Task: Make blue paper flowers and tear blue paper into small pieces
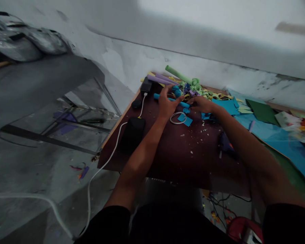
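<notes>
Hands [167, 102] [202, 103] at blue tube [184, 104], green tube [178, 74] (behind)

At the brown worktop [173, 152], both hands are working near the back edge, which is along the wall. The left hand [167, 103] stands above a blue paper tube [157, 97], its fingers apart beside a crumpled blue paper [176, 90]. The right hand [202, 104] has its fingertips at the right end of this tube; its grip I cannot tell. Between the hands and the front edge lie a white wire ring [171, 118] and a blue paper square [188, 121], partly overlapping. At the back left corner there is a black adapter [146, 86] with a white cable [142, 107]. A green paper tube [178, 74] leans over the back edge.
</notes>
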The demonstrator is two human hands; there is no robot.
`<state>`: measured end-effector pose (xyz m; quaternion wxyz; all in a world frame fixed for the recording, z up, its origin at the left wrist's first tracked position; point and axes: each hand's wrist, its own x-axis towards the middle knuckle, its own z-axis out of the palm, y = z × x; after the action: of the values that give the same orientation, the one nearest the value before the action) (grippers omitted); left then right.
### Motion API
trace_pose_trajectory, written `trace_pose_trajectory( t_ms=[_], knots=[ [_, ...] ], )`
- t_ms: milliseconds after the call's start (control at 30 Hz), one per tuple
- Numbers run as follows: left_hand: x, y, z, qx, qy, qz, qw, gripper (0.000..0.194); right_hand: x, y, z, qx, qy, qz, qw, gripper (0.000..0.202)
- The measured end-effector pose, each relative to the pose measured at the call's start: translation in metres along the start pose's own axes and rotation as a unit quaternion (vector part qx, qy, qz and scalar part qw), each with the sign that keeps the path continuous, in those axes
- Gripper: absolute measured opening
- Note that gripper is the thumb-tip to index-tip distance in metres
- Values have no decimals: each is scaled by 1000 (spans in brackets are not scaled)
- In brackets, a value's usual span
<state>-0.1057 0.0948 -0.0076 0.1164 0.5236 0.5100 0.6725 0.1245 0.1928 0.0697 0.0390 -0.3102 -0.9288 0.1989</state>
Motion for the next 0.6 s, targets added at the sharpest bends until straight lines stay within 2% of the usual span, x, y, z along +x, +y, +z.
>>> trace_pose_trajectory(
  t_ms=[67, 133, 300, 467, 600],
  knots=[
    [-3, 5, 3, -1, -62, 26, 998, 70, -8, -3, -3, 34, 1, 9, 999, 38],
    [-6, 9, 3, 7, -93, 49, 994, 73, -18, -1, -6, 82, 19, 30, 996, 45],
    [-9, 14, -1, 18, -111, 95, 989, 72, -51, 10, -9, 233, 74, 61, 968, 63],
    [-13, 12, 5, 43, -132, 162, 977, 84, -81, 17, -13, 316, 135, 55, 938, 58],
    [-23, 10, 17, 47, -130, 224, 965, 86, -106, 13, -18, 319, 149, 43, 935, 55]
  ],
)
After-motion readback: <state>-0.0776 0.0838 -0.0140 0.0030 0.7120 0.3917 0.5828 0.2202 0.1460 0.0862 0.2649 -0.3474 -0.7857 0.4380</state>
